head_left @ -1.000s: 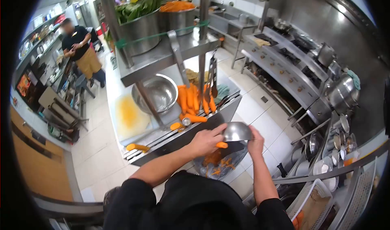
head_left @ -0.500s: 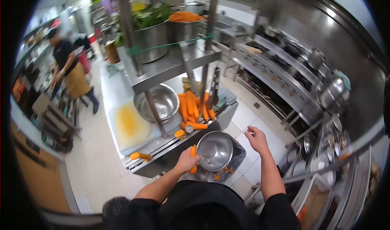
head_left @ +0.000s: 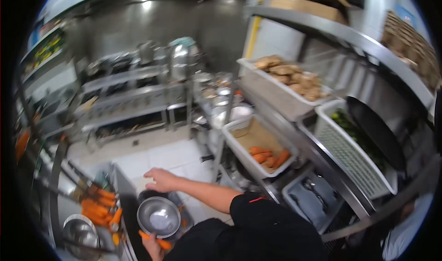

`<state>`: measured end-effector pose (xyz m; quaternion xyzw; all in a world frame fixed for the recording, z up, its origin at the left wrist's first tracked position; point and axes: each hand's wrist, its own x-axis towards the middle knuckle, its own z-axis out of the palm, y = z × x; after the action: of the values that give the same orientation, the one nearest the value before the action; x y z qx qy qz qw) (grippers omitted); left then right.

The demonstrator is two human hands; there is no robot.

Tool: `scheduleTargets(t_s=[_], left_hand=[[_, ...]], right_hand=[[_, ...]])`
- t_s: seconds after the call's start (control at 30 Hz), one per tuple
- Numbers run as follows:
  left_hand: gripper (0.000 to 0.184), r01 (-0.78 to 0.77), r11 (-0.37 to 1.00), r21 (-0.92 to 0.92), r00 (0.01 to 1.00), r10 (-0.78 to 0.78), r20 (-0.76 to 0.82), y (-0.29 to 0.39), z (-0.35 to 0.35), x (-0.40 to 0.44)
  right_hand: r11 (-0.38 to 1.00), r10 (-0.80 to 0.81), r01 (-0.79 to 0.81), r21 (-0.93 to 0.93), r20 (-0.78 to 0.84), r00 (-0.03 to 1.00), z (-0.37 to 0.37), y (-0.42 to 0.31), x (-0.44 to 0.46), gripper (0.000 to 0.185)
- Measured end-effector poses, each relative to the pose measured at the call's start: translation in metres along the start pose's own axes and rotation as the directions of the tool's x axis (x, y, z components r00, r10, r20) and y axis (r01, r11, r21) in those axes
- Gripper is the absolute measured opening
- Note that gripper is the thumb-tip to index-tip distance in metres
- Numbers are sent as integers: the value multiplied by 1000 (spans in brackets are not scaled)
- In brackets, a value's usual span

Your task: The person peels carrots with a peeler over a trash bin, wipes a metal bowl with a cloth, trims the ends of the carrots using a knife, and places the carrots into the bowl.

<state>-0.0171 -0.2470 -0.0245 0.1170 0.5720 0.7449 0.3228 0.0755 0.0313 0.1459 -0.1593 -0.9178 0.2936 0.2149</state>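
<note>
At the lower edge, my left hand (head_left: pixel 153 248) is closed around a peeled-looking carrot (head_left: pixel 163 244), beside the near rim of a steel mixing bowl (head_left: pixel 151 211). My right hand (head_left: pixel 161 180) is held out above the far side of the bowl, fingers apart, with nothing in it. The bowl's inside looks bare. Under the bowl is a dark plastic bag (head_left: pixel 174 197), with orange scraps at its side. To the left, a pile of carrots (head_left: pixel 95 210) lies on the counter near a second steel bowl (head_left: pixel 81 231).
On the right-hand rack stand a white tub (head_left: pixel 239 143) with several carrots, a crate of brown tubers (head_left: pixel 294 76), a basket of greens (head_left: pixel 357 146) and a grey bin (head_left: pixel 306 196). A stove (head_left: pixel 124 97) lines the back wall. Metal posts rise at left.
My view has swung to the right, bringing the rack into sight and taking the other person out of it. The carrot stays in my left hand; my right hand remains free.
</note>
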Motion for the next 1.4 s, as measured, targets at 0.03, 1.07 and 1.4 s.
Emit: scheduleTargets(t_s=[0.03, 1.07, 1.4], left_hand=[[24, -3, 999, -42, 998, 6, 55, -10, -1, 12], [16, 145, 956, -256, 562, 134, 816, 185, 284, -87], [16, 284, 944, -168, 610, -43, 791, 125, 255, -184]], right_hand=[[999, 48, -49, -21, -21, 999, -14, 3, -12, 49], [553, -833, -207, -807, -525, -176, -469, -598, -467, 35], [868, -125, -490, 76, -923, -365, -428, -342, -715, 45]])
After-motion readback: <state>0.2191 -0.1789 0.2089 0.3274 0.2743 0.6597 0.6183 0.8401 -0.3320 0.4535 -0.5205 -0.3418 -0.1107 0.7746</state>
